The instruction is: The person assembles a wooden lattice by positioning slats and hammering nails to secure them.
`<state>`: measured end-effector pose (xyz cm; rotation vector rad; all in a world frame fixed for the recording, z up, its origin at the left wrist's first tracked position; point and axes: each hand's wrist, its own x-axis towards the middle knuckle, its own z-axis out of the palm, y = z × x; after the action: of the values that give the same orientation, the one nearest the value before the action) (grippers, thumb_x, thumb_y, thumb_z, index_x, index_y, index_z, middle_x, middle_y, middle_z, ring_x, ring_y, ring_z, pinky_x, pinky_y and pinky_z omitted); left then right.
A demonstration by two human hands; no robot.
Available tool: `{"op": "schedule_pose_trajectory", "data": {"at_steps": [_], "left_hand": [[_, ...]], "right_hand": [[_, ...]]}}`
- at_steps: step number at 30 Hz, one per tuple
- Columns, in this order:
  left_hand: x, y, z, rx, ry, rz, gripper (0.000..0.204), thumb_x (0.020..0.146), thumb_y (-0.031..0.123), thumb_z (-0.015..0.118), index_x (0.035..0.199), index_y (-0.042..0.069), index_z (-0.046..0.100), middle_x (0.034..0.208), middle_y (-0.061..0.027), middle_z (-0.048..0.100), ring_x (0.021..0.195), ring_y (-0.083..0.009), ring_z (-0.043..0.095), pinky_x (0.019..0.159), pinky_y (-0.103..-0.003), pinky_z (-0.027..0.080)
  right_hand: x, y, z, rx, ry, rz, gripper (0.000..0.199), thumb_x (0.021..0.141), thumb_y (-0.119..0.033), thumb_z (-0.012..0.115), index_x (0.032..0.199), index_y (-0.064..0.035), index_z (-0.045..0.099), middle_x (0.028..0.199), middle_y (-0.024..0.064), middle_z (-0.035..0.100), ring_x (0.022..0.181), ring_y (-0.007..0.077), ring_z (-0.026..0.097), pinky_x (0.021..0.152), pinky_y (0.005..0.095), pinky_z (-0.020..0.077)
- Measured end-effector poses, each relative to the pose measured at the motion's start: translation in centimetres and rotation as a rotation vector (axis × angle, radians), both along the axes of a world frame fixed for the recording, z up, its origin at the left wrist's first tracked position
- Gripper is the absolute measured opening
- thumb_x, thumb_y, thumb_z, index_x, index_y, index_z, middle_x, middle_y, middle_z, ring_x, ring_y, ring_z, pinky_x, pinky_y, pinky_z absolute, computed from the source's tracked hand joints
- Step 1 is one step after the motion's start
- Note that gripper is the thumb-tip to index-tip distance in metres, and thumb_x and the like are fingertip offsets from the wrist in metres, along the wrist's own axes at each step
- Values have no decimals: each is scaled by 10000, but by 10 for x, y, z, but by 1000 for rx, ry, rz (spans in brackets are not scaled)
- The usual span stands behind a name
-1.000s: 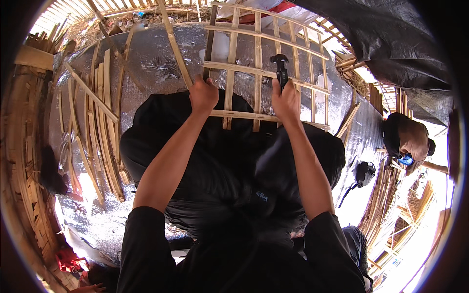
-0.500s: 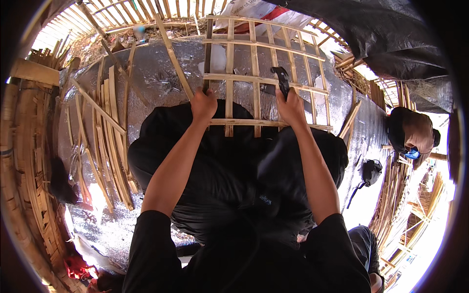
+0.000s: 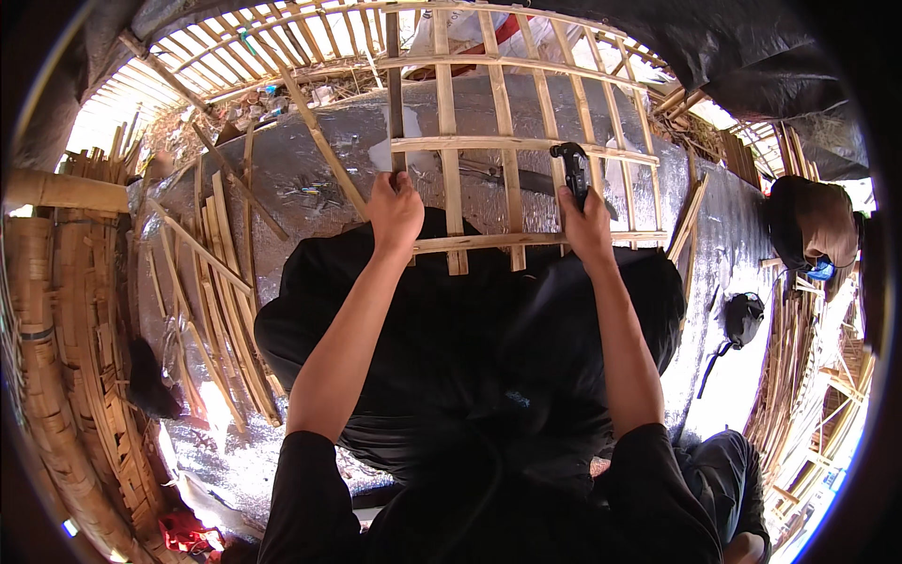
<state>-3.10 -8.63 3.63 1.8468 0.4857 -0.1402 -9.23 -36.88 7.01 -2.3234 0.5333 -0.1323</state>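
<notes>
A lattice of crossed bamboo strips [image 3: 507, 144] stands in front of me, its near edge at my black-clothed legs [image 3: 470, 320]. My left hand [image 3: 396, 214] is closed on the dark upright strip at the lattice's left side. My right hand [image 3: 588, 228] is wrapped round a short black hammer [image 3: 573, 174], head up, over the lattice's lower right part. Whether the hammer touches the strips, I cannot tell. Behind the lattice, a long dark blade-like thing [image 3: 536, 181] lies on the silvery sheet [image 3: 324, 155], partly hidden by strips.
Loose bamboo strips [image 3: 225, 291] lie on the sheet at left, beside thick bamboo poles [image 3: 38, 357]. A bamboo slat fence [image 3: 272, 42] runs along the back. At right are a small black bag [image 3: 743, 320], a crouching person [image 3: 813, 221] and more bamboo [image 3: 799, 395]. Dark plastic sheeting [image 3: 752, 66] hangs overhead.
The view has shifted, so most things sit lower and to the right. My right hand and the hammer have moved slightly right along the lattice. Both hands keep their hold.
</notes>
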Motion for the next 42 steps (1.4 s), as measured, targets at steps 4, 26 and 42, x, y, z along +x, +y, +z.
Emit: {"op": "schedule_pose_trajectory", "data": {"at_steps": [4, 26, 42], "left_hand": [[-5, -27, -8, 54, 76, -100, 369, 1047, 277, 518, 1175, -55, 617, 1068, -272, 693, 1007, -444, 663, 859, -487, 488], [11, 11, -12, -654, 298, -112, 128, 1038, 35, 433, 1025, -34, 541, 894, -127, 618, 714, -191, 593, 608, -367, 514], [1, -22, -30, 557, 88, -135, 389, 968, 290, 599, 1040, -75, 713, 1081, -304, 710, 1061, -434, 690, 892, -489, 566]], "right_hand": [[-6, -40, -23, 17, 2, -45, 417, 994, -372, 634, 1080, 37, 647, 931, 232, 699, 901, 385, 670, 810, 449, 502], [-167, 85, -4, -108, 29, 725, 324, 924, -214, 716, 1086, 28, 571, 955, 210, 687, 833, 430, 679, 682, 507, 549], [-293, 80, 66, 670, 90, 725, 300, 1042, -290, 606, 1025, 10, 606, 838, 120, 702, 790, 219, 690, 720, 374, 508]]}}
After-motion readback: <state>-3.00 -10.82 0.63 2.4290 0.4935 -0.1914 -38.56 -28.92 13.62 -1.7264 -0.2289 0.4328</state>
